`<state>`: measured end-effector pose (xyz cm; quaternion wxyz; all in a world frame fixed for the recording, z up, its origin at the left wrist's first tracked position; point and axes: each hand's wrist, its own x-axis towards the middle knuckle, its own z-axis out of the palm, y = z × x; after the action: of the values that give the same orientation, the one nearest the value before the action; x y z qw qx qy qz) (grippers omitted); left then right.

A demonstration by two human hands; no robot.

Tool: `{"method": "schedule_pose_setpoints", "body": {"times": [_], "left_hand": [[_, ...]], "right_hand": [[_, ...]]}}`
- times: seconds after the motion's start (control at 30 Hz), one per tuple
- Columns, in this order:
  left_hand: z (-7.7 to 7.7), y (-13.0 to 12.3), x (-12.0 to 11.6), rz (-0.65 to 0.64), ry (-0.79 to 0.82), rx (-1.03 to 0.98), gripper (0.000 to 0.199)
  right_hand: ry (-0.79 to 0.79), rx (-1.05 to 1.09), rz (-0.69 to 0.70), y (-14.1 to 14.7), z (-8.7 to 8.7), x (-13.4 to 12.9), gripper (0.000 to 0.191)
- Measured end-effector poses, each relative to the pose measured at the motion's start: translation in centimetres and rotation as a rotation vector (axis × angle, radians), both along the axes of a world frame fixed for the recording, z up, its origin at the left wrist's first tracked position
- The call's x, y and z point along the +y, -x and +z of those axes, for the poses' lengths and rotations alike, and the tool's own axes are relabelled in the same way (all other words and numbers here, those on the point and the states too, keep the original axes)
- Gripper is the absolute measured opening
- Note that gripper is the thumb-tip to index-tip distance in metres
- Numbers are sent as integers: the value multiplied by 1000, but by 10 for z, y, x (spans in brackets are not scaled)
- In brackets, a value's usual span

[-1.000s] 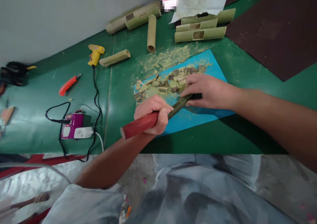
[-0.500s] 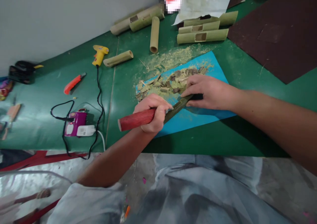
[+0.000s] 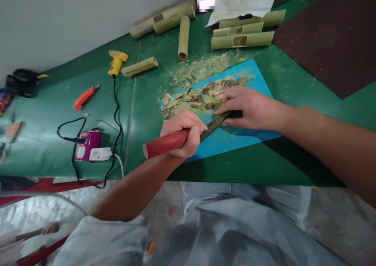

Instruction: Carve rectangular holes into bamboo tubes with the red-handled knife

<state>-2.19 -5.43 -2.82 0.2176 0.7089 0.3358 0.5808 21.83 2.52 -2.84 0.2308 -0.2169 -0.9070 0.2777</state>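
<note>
My left hand (image 3: 183,132) is wrapped round the red wooden handle (image 3: 166,143) of a hand tool; its blade is mostly hidden by the fingers. The tool's working end meets a dark green bamboo piece (image 3: 212,127) that has a slot cut in it. At the upper right end of that bamboo, my right hand (image 3: 245,107) grips it between thumb and fingers. Under both hands lies a blue sheet (image 3: 239,140) on the green table. Just beyond the fingers, bamboo chips (image 3: 199,98) and sawdust are heaped on the sheet.
Slotted bamboo tubes (image 3: 242,41) lie at the back, near a plain tube (image 3: 183,38) and a shorter one (image 3: 140,67). Leftward are a yellow glue gun (image 3: 118,62), an orange utility knife (image 3: 86,97) and a purple box (image 3: 88,145) with cords. A dark brown board (image 3: 329,42) covers the right.
My left hand and the red-handled tool have slid slightly right along the bamboo, toward my right hand. The right hand keeps its grip. The view has shifted a little.
</note>
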Motion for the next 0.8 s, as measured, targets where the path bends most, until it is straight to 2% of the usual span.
{"method": "schedule_pose_setpoints", "body": {"times": [0.07,0.2,0.6,0.8], "left_hand": [[1,-2,1,20,-75,-26,30],[-1,-3,2,14,-103,-17,34],[-1,-1,-1,25,-26,-23,31],[-5,1,1,7,-112,-61,29]], "right_hand": [[-2,10,5,0,0,0,21],[-5,7,9,0,-1,1,22],[-6,1,-13,0,-3,0,22],[-32,20,-6,0,-4,0,24]]}}
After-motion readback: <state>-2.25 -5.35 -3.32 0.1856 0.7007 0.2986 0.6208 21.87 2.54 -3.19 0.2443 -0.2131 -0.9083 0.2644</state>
